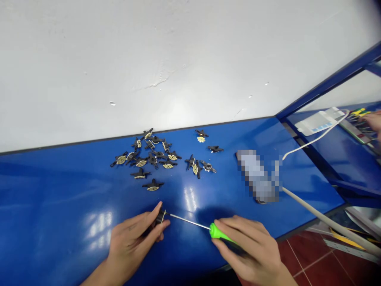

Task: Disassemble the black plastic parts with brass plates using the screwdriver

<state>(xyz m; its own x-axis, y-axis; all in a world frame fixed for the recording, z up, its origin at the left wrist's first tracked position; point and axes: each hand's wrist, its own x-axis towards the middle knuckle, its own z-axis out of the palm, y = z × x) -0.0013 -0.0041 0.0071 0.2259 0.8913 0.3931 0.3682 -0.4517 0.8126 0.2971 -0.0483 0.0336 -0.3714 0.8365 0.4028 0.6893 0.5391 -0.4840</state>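
My left hand (135, 236) is closed on a small black part (161, 215), held up over the blue table (68, 198). A green-handled screwdriver (217, 232) is in my right hand (253, 246), its fingers wrapped round the handle. The thin metal shaft points left, and its tip meets the side of the black part or lies very close to it. Beyond my left hand lies a loose group of similar black parts (153, 185), many with pale yellowish discs (168, 165). A few more of them lie to the right of the group.
A pixelated, phone-like object (257, 176) lies on the table's right side, beside a pale cable (321, 220). Blue metal framing (327, 83) stands at the right. Past it are a white power strip (320, 121), some tools and another person's hand (373, 120). A white wall backs the table.
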